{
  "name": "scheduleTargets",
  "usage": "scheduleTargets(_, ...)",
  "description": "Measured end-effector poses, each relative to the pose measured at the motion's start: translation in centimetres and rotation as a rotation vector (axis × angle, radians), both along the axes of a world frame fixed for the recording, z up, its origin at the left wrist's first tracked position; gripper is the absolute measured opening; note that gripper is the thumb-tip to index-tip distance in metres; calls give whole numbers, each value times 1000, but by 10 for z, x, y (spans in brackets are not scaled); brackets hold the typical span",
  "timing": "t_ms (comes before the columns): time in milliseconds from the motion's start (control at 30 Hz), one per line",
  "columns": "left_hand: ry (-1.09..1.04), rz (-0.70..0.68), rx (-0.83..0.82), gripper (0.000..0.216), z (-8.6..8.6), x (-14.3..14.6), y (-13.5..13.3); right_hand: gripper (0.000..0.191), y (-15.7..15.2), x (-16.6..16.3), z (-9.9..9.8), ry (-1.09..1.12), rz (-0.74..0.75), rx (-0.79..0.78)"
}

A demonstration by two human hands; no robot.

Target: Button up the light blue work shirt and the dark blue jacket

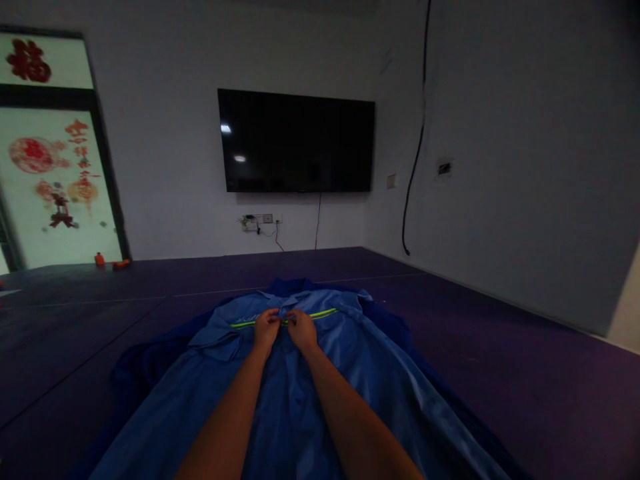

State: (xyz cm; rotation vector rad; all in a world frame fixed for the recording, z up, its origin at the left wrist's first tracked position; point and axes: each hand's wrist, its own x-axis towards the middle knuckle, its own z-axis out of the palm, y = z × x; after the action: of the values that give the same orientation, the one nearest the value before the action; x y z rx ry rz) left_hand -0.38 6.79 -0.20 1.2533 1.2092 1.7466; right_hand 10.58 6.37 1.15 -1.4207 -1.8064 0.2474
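Observation:
A light blue shirt (345,353) with a yellow-green stripe across the chest lies spread out, its collar at the far end. Beneath it, a darker blue garment (137,363) shows along both sides and past the collar. My left hand (267,328) and my right hand (301,329) are close together on the front placket, level with the stripe. Both sets of fingers are pinched on the shirt's front edges. Any button between the fingertips is too small and dark to make out.
The garments lie on a dark purple surface (475,347) with seams, which runs to the walls. A television (300,143) hangs on the far wall above some sockets (263,219). One black cable (415,160) dangles at the right. Small orange items (100,259) stand by the glass door (55,180).

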Motion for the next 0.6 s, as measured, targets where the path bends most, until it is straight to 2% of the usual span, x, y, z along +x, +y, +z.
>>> scheduleTargets(600,-10,5,35,36,-4,-1,3,25,1,0,-2,21,28,-6)
